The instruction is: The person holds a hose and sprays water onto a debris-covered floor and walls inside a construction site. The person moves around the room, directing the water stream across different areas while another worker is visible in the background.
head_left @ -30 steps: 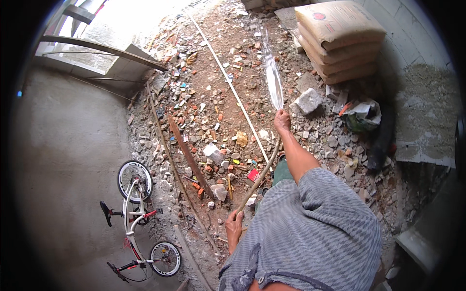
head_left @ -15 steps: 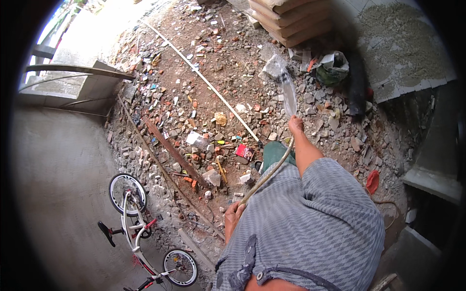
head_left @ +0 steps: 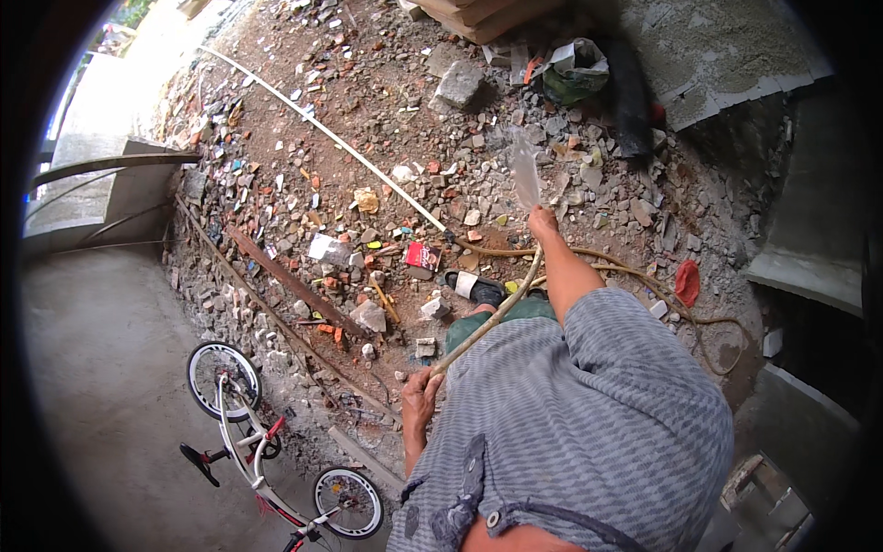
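A yellowish hose (head_left: 492,321) runs slantwise in front of my body, from my left hand up to my right hand. My right hand (head_left: 542,222) is closed round its upper end, out over the rubble. A fan of water (head_left: 525,170) sprays from that end onto the broken stones beyond. Lower down, my left hand (head_left: 421,387) grips the same hose beside my shirt. More of the hose loops over the ground on my right. A grey concrete chunk (head_left: 459,85) lies ahead, a little left of the spray.
A long white pipe (head_left: 326,136) crosses the rubble. A rusty plank (head_left: 296,281) lies at left. A white bicycle (head_left: 248,451) rests on the concrete floor at lower left. Stacked sacks (head_left: 487,14) and a dark green bag (head_left: 575,74) stand at the far side.
My view has shifted, so the rubble sits further left and higher. The spray has swung off the concrete chunk onto nearer stones. My shoe and the hose loops now show.
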`<state>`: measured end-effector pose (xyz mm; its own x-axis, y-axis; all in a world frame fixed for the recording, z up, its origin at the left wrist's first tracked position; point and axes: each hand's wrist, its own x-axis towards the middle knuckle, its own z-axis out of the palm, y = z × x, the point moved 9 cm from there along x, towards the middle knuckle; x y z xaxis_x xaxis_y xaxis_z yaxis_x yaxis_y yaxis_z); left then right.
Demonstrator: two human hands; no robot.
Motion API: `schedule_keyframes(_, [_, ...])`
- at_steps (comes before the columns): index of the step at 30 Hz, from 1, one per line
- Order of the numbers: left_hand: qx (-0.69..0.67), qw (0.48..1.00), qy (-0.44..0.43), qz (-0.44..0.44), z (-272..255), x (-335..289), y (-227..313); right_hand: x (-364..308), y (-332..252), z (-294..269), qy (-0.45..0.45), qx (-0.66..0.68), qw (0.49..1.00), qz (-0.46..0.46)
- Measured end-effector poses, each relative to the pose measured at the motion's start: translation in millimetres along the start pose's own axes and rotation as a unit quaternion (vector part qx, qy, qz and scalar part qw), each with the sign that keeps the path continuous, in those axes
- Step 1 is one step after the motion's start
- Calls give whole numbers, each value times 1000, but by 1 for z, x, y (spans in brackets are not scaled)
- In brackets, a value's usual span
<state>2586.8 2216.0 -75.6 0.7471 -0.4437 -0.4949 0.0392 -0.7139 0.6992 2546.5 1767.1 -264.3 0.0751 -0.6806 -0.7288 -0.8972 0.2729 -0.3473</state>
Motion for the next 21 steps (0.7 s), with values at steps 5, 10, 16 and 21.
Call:
schedule_keyframes(5, [53,997,22,44,38,-14,28,14,62,-51,95,34,995,14])
schedule_keyframes(10, [112,991,-10,66,79,-45,53,11,156,-105,96,100,990,28])
schedule_keyframes(16, [144,981,-63,111,129,-61,93,17,227,-150,66,183,976,94])
schedule_keyframes(21, [176,976,-93,85,143,-80,98,34,236,-123,-52,174,981,66])
